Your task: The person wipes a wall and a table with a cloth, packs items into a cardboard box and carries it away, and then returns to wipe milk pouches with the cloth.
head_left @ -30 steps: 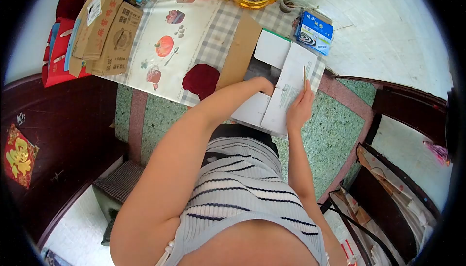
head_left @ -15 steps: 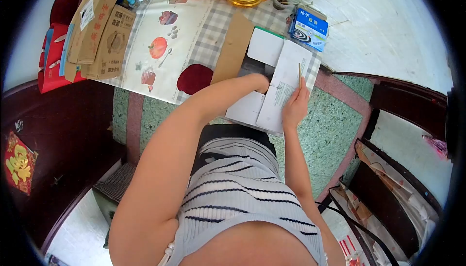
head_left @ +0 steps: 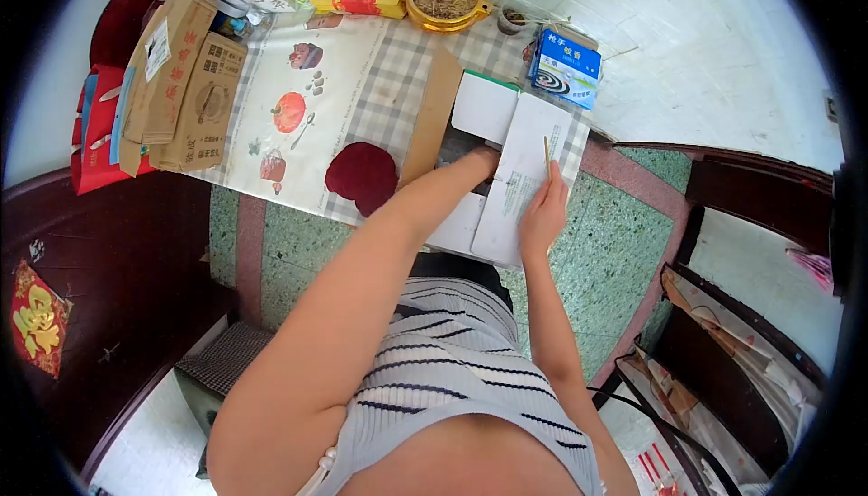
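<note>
Two bare hands, both at one open carton (head_left: 488,109), right of centre in the frame, on a checked and printed tablecloth (head_left: 375,98).

Carton: white flaps are laid out above, below and to the right; a brown flap (head_left: 429,116) is turned out to the left. A dark interior is shown between them; its contents cannot be made out.

Left hand (head_left: 485,161): lowered into the opening, near the inner edge of the right white flap (head_left: 517,179). The fingers are hidden; whether they are spread, narrowed or closed on something cannot be told.

Right hand (head_left: 542,216): placed at the outer side of that flap, fingers narrow. A thin brown stick (head_left: 548,152) appears to be held at the fingertips, its far end over the flap.

Neighbours: dark red item (head_left: 362,175), centre, just beside the brown flap; blue packets (head_left: 566,66), upper right, near the carton.

Handling, as judged: the reach is best guided by touch, since the view inside is blocked by hand and flaps. The right flap should be steadied lightly, without creasing. The stick should be held clear of the opening, and lengthwise pressure on it avoided, as it may snap.
</note>
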`<state>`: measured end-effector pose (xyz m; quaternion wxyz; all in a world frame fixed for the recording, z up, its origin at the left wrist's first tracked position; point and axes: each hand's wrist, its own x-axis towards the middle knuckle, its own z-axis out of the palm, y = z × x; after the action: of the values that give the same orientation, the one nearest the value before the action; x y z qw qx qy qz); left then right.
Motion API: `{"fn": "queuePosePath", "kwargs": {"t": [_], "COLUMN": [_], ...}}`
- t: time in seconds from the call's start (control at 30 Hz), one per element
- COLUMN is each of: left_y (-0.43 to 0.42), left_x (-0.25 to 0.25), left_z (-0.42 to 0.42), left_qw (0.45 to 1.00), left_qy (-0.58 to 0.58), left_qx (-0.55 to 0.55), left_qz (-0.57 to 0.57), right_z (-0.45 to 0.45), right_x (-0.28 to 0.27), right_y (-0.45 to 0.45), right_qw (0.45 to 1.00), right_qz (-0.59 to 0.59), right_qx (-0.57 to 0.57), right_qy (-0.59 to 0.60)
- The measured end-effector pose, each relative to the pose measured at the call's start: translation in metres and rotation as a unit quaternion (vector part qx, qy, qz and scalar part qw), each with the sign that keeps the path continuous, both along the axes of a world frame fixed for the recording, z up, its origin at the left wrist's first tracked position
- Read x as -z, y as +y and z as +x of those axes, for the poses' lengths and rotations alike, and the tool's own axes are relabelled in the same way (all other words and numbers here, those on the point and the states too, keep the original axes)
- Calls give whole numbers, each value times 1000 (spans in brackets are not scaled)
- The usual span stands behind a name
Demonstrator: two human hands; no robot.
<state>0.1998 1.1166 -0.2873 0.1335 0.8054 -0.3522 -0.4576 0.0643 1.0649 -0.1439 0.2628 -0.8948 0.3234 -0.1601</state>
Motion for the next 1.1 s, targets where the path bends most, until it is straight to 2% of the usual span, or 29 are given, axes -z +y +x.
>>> {"fn": "queuePosePath", "kwargs": {"t": [0.1, 0.17, 0.2, 0.3, 0.37, 0.43, 0.5, 0.57, 0.63, 0.7, 0.73, 0.77, 0.87, 0.9, 0.97, 1.0, 1.07, 1.1], "left_y": [6, 13, 18, 35, 53, 60, 63, 61, 60, 66, 71, 75, 87, 93, 107, 116, 139, 151], "left_x": [-8, -12, -15, -67, -89, -87, -79, -83, -110, -137, -139, -146, -165, -171, -183, -191, -207, -213], "left_z": [6, 3, 1, 10, 19, 18, 10, 13, 19, 23, 28, 31, 36, 37, 36, 39, 46, 49], "left_qw": [997, 988, 967, 959, 958, 957, 955, 952, 949, 963, 968, 968, 947, 947, 963, 963, 941, 940], "left_qy": [17, -29, -75, -19, -35, -54, -148, -137, -127, -174, -175, -177, -226, -227, -154, -153, -79, -79], "left_qx": [73, 150, 224, 245, 253, 260, 236, 254, 274, 202, 154, 157, 81, 83, -1, 0, -89, -90], "left_qz": [15, -38, -93, -141, -129, -117, -100, -96, -90, -38, -89, -87, -212, -213, -222, -223, -318, -318], "right_z": [-2, -3, -3, -2, -4, -3, -4, -5, -4, -5, -5, -4, -5, -5, -5, -5, -6, -6], "right_x": [3, 4, 3, 2, 3, 6, 9, 9, 7, 8, 8, 9, 9, 9, 8, 8, 9, 10], "right_y": [1, 1, 1, 1, 1, 1, 0, -1, 0, 0, 0, 0, 0, 1, 1, 0, 0, 0], "right_qw": [1000, 1000, 1000, 1000, 1000, 999, 999, 999, 1000, 999, 999, 999, 999, 999, 999, 999, 999, 999], "right_qz": [-6, -13, -13, -19, -28, -38, -41, -47, -26, -32, -39, -37, -45, -45, -46, -36, -27, -31], "right_qx": [-1, -3, 1, 1, -1, 2, 0, -3, 5, 5, 3, 6, 11, 13, 17, 13, 8, 8], "right_qy": [-1, -7, 1, -1, -7, 1, -6, -15, -6, -4, -3, -5, -1, 5, 12, 14, 18, 16]}}
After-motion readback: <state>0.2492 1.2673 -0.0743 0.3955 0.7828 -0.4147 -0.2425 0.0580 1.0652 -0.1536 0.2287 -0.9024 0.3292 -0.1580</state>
